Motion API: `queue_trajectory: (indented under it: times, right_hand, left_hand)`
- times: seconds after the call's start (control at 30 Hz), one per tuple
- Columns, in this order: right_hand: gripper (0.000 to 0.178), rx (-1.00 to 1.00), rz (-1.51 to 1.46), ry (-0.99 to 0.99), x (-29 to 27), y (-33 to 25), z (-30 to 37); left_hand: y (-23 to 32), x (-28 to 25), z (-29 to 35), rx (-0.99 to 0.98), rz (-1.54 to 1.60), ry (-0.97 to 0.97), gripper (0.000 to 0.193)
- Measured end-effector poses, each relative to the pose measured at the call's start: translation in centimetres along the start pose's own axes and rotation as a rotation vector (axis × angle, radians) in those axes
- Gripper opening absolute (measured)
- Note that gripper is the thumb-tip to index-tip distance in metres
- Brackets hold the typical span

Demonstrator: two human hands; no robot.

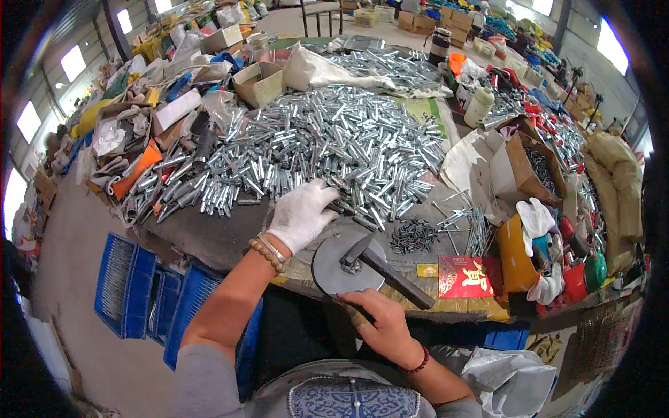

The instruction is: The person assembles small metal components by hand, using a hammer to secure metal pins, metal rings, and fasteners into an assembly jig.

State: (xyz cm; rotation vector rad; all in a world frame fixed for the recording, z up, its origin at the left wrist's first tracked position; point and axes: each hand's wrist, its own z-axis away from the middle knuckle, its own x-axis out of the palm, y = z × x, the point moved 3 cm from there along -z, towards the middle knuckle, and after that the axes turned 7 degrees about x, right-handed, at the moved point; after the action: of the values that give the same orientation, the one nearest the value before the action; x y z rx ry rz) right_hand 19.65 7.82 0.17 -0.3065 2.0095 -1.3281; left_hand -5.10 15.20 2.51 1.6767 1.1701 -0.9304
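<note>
My left hand (300, 216), in a white knit glove, reaches the near edge of a large heap of short silvery metal tubes (334, 132). Its thumb and fingers are apart, with no tube plainly held between them. At the table's front edge my right hand (382, 324) is bare and has its fingers curled; what they hold, if anything, I cannot make out. Between the hands sits a round grey metal disc (327, 268). Across it lies a hammer (390, 272), its head on the disc and its dark handle slanting toward the lower right.
Right of the disc are a pile of small dark pins (414, 236), long thin rods (479, 233) and a red printed packet (463, 276). A yellow box (517, 254) holds gloves. Blue crates (125, 285) stand below left. An open cardboard box (258, 83) sits behind the heap.
</note>
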Motion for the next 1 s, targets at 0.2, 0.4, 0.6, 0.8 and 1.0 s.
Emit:
queue_trajectory:
  times: [0.2,0.4,0.6,0.8,1.0]
  right_hand:
    - [0.041,-0.006,0.042,-0.049,-0.3,0.1,0.3]
    - [0.038,0.061,0.085,-0.035,-4.0,-1.3,2.1]
    - [0.040,0.195,0.465,0.403,-12.7,2.1,0.1]
    - [0.022,0.181,0.954,0.361,-16.3,7.0,-5.0]
    - [0.020,0.181,1.185,0.134,-17.3,7.8,-6.2]
  left_hand:
    - [0.0,0.1,-0.6,-0.008,-0.036,-0.150,0.025]
    - [-1.4,-1.9,2.7,-0.075,-0.036,-0.220,0.024]
    - [-0.3,-4.2,5.8,-0.143,0.060,-0.138,0.020]
    - [2.0,-6.4,7.3,-0.225,0.383,0.029,0.015]
    - [4.5,-6.9,8.7,0.033,0.254,-0.029,0.009]
